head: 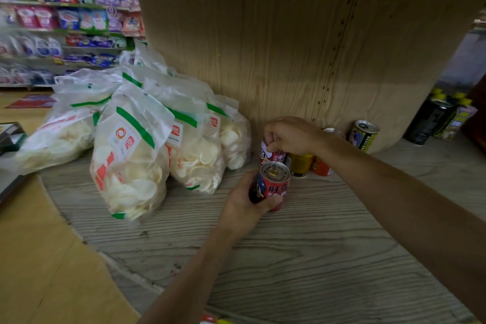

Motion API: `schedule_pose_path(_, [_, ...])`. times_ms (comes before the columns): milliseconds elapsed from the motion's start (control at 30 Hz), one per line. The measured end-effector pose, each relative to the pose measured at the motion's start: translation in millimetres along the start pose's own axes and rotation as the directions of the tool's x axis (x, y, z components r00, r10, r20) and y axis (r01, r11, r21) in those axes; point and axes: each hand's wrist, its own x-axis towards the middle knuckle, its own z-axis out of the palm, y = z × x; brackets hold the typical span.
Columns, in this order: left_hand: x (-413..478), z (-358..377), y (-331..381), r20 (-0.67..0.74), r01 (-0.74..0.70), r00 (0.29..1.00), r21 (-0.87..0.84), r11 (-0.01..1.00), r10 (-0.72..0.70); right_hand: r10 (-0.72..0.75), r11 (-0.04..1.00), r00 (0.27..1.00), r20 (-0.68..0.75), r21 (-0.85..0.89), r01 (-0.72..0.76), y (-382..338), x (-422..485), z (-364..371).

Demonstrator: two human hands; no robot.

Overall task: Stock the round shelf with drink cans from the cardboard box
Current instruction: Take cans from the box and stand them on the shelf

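The near red can (274,184), gripped by the left hand (244,205), should be stood upright close against the far red can (271,155), clasped by the right hand (292,137).

The shelf (302,258) is grey wood-grain board, matt and rough, scuffed and chipped along its rim. The column (263,34) behind is tan wood-look laminate, matt, its skin wrinkled in long upright ripples. The front can (273,188) is glossy printed metal with a bright bare lid and a gold ring. The rear can (271,154) bears the same glossy red print. The bags (131,152) are clear, crinkled, shiny plastic. The bottles (428,123) are dark and glossy. The floor (39,258) looks smooth and matt.
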Motion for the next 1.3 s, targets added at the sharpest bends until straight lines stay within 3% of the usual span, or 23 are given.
schedule_pose_path(500, [-0.5, 1.0, 2.1, 0.033, -0.008, 0.999, -0.024, 1.0, 0.008, 0.154, 0.986, 0.985, -0.084, 0.071, -0.148, -6.0, -8.1, 6.4])
schedule_pose_path(600, [2.4, -0.4, 1.3, 0.064, 0.013, 0.998, -0.038, 0.999, -0.01, 0.156, 0.986, 0.974, -0.163, 0.076, -0.145, -10.3, -22.0, -0.6])
schedule_pose_path(733, [4.3, -0.1, -1.1, 0.048, -0.008, 0.999, 0.019, 1.0, 0.007, 0.22, 0.963, 0.937, -0.271, 0.212, -0.165, -9.9, -59.3, 1.7])
schedule_pose_path(833, [7.3, -1.1, -0.9, 0.032, -0.039, 0.999, 0.104, 0.994, 0.036, 0.296, 0.914, 0.932, -0.211, 0.345, -0.212, -15.9, -92.3, 19.5])
schedule_pose_path(1000, [15.6, 0.9, -1.0, 0.028, -0.047, 0.999, 0.051, 0.998, 0.046, 0.339, 0.82, 0.941, 0.0, 0.49, -0.295, -27.9, -116.1, 67.5])
schedule_pose_path(1167, [24.9, 8.9, -0.8, -0.038, -0.083, 0.995, 0.164, 0.983, 0.09, 0.471, 0.743, 0.88, -0.05, 0.56, -0.366, -37.6, -113.6, 90.3])
schedule_pose_path(1300, [33.8, 12.9, -1.7, -0.046, -0.068, 0.996, 0.15, 0.986, 0.076, 0.507, 0.701, 0.86, -0.057, 0.609, -0.372, -36.9, -107.4, 93.8])
